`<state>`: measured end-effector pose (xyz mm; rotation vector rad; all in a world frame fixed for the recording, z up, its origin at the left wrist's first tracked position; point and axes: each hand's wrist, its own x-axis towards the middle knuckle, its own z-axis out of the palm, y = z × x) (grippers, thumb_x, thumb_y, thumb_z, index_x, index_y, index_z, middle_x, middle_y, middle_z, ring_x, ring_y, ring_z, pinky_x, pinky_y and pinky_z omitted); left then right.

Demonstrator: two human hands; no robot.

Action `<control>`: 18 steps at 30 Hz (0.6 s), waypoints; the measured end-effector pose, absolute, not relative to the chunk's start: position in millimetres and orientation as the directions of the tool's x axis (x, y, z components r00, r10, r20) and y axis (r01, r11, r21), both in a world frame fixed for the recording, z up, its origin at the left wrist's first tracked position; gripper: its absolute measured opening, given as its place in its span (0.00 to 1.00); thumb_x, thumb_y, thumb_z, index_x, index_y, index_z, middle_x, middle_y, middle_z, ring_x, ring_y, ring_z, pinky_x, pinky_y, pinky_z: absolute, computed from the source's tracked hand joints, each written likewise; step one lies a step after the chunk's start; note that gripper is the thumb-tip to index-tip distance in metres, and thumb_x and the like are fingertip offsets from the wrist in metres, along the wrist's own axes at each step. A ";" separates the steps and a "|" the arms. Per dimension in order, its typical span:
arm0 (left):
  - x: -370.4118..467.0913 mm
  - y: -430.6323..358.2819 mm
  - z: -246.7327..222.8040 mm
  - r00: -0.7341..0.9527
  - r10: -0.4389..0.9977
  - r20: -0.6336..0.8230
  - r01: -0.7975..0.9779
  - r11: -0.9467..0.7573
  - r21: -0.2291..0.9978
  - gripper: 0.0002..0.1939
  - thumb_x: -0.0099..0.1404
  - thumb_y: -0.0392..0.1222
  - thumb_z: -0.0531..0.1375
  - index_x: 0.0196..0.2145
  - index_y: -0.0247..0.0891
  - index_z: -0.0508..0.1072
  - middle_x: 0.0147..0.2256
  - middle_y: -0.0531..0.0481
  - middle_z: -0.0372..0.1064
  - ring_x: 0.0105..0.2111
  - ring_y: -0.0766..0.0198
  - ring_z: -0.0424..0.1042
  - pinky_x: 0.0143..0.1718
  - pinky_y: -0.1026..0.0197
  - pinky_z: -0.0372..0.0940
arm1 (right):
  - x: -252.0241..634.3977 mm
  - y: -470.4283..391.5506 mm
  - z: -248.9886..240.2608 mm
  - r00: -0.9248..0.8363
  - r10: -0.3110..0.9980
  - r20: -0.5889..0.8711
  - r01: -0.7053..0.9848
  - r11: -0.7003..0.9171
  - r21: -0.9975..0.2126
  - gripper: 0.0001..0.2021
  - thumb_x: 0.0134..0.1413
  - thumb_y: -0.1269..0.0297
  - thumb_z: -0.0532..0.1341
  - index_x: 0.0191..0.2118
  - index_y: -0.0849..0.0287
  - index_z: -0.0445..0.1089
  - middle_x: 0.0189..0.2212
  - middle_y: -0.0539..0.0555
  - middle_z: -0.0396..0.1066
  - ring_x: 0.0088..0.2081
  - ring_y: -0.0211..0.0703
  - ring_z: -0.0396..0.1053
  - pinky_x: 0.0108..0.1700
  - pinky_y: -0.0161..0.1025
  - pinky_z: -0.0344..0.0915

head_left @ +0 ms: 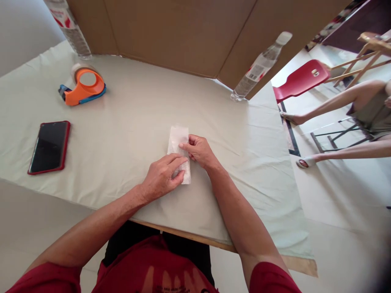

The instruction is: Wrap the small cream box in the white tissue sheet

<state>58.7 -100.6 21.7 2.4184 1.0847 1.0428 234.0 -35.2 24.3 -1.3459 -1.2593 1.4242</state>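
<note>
A narrow, whitish packet (pixel 179 136), its surface wrinkled and partly shiny, lies flat on the cloth-covered table in front of me. My right hand (pixel 198 150) pinches its right edge between thumb and fingers. Over the packet's lower left part rests my left hand (pixel 165 174), palm down, with the fingers stretched across it and the thumb apart. Both hands cover some of the packet, so I cannot make out what, if anything, is inside.
An orange and blue tape dispenser (pixel 84 87) and a red-cased phone (pixel 49 147) lie to the left. Water bottles stand at the back left (pixel 71 32) and back right (pixel 259 69), by a cardboard screen (pixel 171 32). Beyond the right edge are a red chair (pixel 302 81) and a person's legs (pixel 339 101).
</note>
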 end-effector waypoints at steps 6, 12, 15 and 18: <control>56.7 -98.2 19.7 0.461 0.755 0.466 0.499 -0.655 0.567 0.11 0.67 0.35 0.58 0.47 0.39 0.74 0.46 0.43 0.77 0.46 0.58 0.77 0.46 0.58 0.73 | 229.6 -37.9 11.6 -0.004 1.000 0.002 0.187 0.002 -0.982 0.15 0.46 0.54 0.65 0.21 0.56 0.60 0.20 0.45 0.52 0.25 0.34 0.50 0.28 0.35 0.50; 56.4 -97.9 20.8 0.459 0.760 0.460 0.479 -0.648 0.592 0.11 0.67 0.35 0.57 0.46 0.38 0.74 0.45 0.44 0.77 0.44 0.60 0.77 0.44 0.60 0.73 | 223.3 -40.4 13.0 0.014 0.997 0.073 0.191 0.069 -0.979 0.14 0.48 0.53 0.64 0.23 0.56 0.62 0.26 0.48 0.59 0.30 0.37 0.56 0.32 0.36 0.56; 56.4 -98.0 20.5 0.453 0.764 0.460 0.475 -0.643 0.601 0.10 0.67 0.35 0.58 0.46 0.37 0.74 0.44 0.43 0.77 0.43 0.60 0.77 0.42 0.60 0.73 | 221.3 -42.7 13.4 -0.038 0.999 -0.018 0.036 -0.017 -0.999 0.16 0.48 0.50 0.65 0.26 0.55 0.62 0.25 0.46 0.58 0.29 0.37 0.56 0.32 0.35 0.57; 56.0 -97.9 19.8 0.454 0.771 0.446 0.476 -0.633 0.611 0.11 0.67 0.36 0.58 0.46 0.37 0.74 0.43 0.43 0.77 0.41 0.60 0.77 0.41 0.60 0.72 | 219.2 -44.0 13.6 -0.108 0.989 -0.099 -0.075 -0.107 -0.991 0.19 0.45 0.46 0.68 0.30 0.55 0.64 0.26 0.46 0.62 0.29 0.37 0.59 0.33 0.36 0.60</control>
